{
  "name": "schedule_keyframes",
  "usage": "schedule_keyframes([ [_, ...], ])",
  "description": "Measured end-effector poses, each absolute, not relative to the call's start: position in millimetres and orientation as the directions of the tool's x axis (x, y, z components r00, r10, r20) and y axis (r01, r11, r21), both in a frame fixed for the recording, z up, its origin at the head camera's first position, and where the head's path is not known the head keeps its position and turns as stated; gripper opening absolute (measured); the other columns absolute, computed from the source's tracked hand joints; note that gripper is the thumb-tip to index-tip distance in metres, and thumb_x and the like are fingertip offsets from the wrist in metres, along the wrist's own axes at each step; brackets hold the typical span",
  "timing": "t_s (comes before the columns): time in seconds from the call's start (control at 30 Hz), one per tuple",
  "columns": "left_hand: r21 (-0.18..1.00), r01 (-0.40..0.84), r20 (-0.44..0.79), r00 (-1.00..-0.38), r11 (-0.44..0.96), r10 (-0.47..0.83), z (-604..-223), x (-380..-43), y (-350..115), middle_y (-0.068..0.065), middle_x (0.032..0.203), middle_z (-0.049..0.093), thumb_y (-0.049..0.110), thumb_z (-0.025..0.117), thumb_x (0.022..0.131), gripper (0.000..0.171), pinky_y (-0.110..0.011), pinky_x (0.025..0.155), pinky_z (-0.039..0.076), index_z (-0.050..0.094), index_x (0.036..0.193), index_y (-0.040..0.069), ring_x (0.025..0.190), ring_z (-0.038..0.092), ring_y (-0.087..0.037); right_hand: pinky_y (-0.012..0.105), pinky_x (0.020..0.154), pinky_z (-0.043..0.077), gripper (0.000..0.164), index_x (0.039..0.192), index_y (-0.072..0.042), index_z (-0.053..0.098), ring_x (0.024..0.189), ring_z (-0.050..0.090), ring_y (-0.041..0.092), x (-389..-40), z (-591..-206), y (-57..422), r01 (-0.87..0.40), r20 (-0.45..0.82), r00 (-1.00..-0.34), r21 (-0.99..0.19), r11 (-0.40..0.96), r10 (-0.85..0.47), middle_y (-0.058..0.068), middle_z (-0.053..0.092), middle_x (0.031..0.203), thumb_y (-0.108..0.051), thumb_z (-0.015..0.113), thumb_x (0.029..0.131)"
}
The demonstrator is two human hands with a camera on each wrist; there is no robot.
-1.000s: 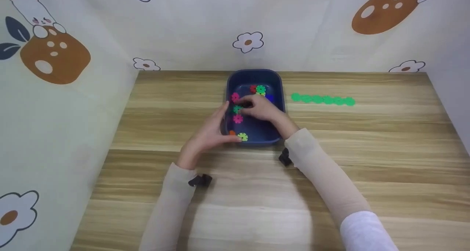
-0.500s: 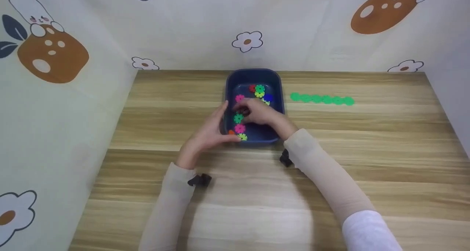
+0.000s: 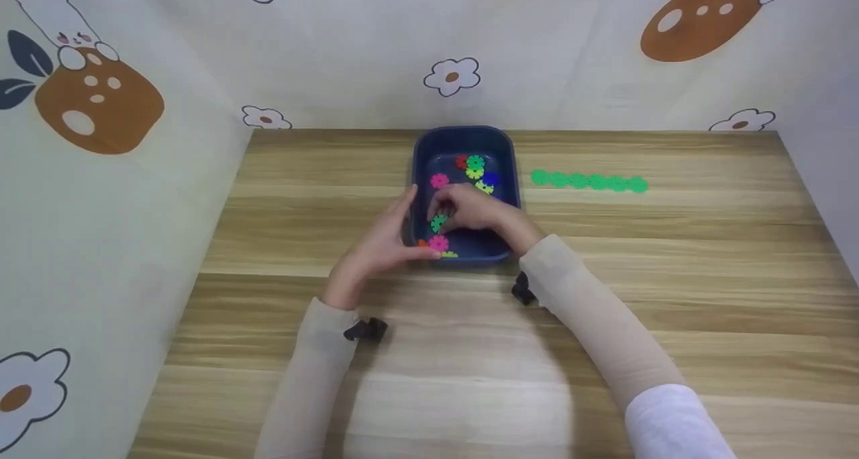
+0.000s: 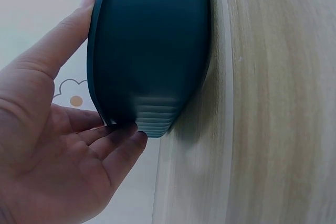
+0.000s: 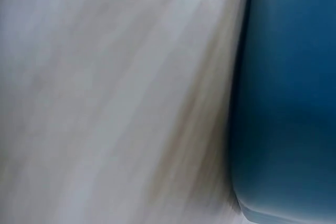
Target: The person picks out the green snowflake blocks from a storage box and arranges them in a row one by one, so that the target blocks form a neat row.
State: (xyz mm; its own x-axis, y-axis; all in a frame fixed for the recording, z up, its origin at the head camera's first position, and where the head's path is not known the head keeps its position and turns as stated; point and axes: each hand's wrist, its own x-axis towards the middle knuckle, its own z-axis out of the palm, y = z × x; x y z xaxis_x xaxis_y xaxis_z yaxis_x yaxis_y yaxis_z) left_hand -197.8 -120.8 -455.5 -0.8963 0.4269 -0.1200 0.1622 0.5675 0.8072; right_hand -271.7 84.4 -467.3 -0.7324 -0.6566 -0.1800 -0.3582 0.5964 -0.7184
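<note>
My left hand (image 3: 379, 243) grips the dark blue plastic bin (image 3: 470, 249) at its near left corner. In the left wrist view, thumb and fingers of that hand (image 4: 68, 129) hold the rim of the bin (image 4: 152, 45). My right hand (image 3: 470, 206) reaches down inside the bin, its bent fingers and thumb around a green snowflake disc (image 3: 439, 223). A pink snowflake disc (image 3: 438, 243) lies just nearer, by the left thumb. The right wrist view shows the bin's outer wall (image 5: 286, 103) but not the hand.
Another pink disc (image 3: 439, 180) lies beyond the right hand. Further back are red, green, yellow and blue discs (image 3: 491, 178). A row of joined green discs (image 3: 589, 181) lies on the wooden table (image 3: 671, 264) right of the bin. A patterned cloth wall (image 3: 537, 56) stands behind.
My right hand has moved toward the bin's near end, and the green disc and nearer pink disc have shifted that way. The left hand stays on the bin.
</note>
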Motion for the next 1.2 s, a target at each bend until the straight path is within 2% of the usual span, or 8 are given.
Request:
schedule_keyframes([
  [0.27, 0.796, 0.154, -0.133, -0.899, 0.585, 0.417, -454, -197, -121, -0.013, 0.168, 0.013, 0.035, 0.084, 0.079, 0.115, -0.048, 0.127, 0.018, 0.008, 0.161, 0.010, 0.155, 0.017, -0.031, 0.030, 0.078, 0.058, 0.017, 0.101, -0.004, 0.074, 0.083, 0.066, 0.017, -273, -465, 86, -0.295, -0.152, -0.736, -0.805, 0.514, -0.660, 0.012, 0.074, 0.095, 0.000, 0.075, 0.084],
  [0.53, 0.783, 0.183, -0.114, -0.897, 0.594, 0.428, -454, -199, -121, -0.012, 0.168, 0.014, 0.041, 0.085, 0.077, 0.117, -0.047, 0.127, 0.018, 0.009, 0.161, 0.010, 0.155, 0.017, -0.030, 0.021, 0.073, 0.057, 0.013, 0.096, 0.000, 0.073, 0.077, 0.067, 0.008, -273, -461, 89, -0.238, -0.054, -0.796, -0.887, 0.395, -0.603, 0.013, 0.074, 0.090, -0.001, 0.076, 0.083],
  [0.77, 0.771, 0.176, -0.131, -0.897, 0.612, 0.422, -454, -197, -122, -0.009, 0.169, 0.015, 0.048, 0.084, 0.076, 0.118, -0.047, 0.126, 0.021, 0.010, 0.161, 0.012, 0.155, 0.019, -0.028, 0.018, 0.074, 0.056, 0.013, 0.096, -0.002, 0.077, 0.078, 0.066, 0.007, -272, -453, 97, -0.257, 0.009, -0.821, -0.898, 0.356, -0.570, 0.014, 0.076, 0.092, -0.006, 0.079, 0.084],
  [1.0, 0.752, 0.152, -0.159, -0.903, 0.641, 0.400, -452, -196, -120, -0.009, 0.169, 0.015, 0.046, 0.084, 0.076, 0.118, -0.048, 0.126, 0.020, 0.009, 0.162, 0.015, 0.155, 0.019, -0.029, 0.015, 0.076, 0.054, 0.017, 0.101, -0.003, 0.078, 0.081, 0.065, 0.008, -272, -442, 114, -0.271, 0.040, -0.841, -0.894, 0.357, -0.539, 0.016, 0.076, 0.100, -0.008, 0.078, 0.085],
  [1.2, 0.768, 0.131, -0.166, -0.904, 0.627, 0.393, -452, -196, -120, -0.008, 0.169, 0.013, 0.046, 0.085, 0.075, 0.119, -0.048, 0.127, 0.019, 0.009, 0.162, 0.016, 0.155, 0.018, -0.029, 0.013, 0.073, 0.054, 0.021, 0.106, 0.005, 0.074, 0.077, 0.065, 0.004, -269, -429, 134, -0.249, 0.056, -0.862, -0.913, 0.324, -0.504, 0.024, 0.074, 0.104, -0.003, 0.074, 0.087],
])
